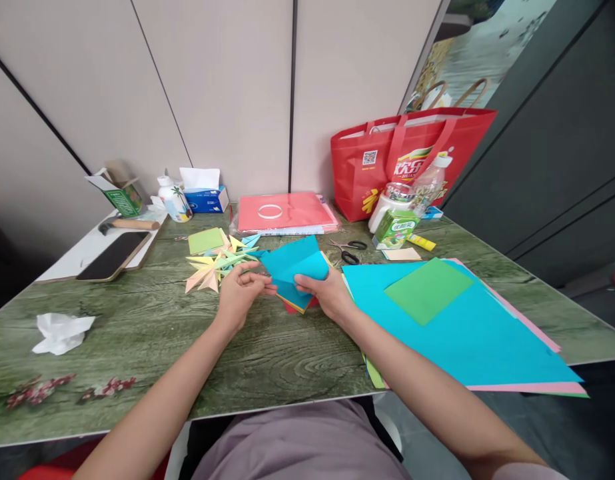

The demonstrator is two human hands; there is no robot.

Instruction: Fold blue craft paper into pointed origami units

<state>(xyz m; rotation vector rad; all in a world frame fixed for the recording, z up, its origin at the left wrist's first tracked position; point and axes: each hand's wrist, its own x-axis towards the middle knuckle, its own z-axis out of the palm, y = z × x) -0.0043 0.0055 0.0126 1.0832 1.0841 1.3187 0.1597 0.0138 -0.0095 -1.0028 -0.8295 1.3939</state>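
Note:
My right hand [328, 291] pinches the curled edge of a small blue paper sheet [292, 261] that lies on top of a stack of coloured squares [298, 305]. My left hand [243, 288] rests just left of the stack, fingers curled inward, and its fingertips touch the blue sheet's left edge. A cluster of folded paper pieces [217, 263] in yellow, peach, green and blue lies just behind my left hand on the green wood-grain table [137, 320].
Large blue sheets with a green square [428, 289] on top cover the right side. Scissors [350, 251], a glue stick [421, 243], bottles and a red bag [407, 157] stand behind. A phone [112, 256], tissue box [205, 193] and crumpled tissue [61, 332] lie left.

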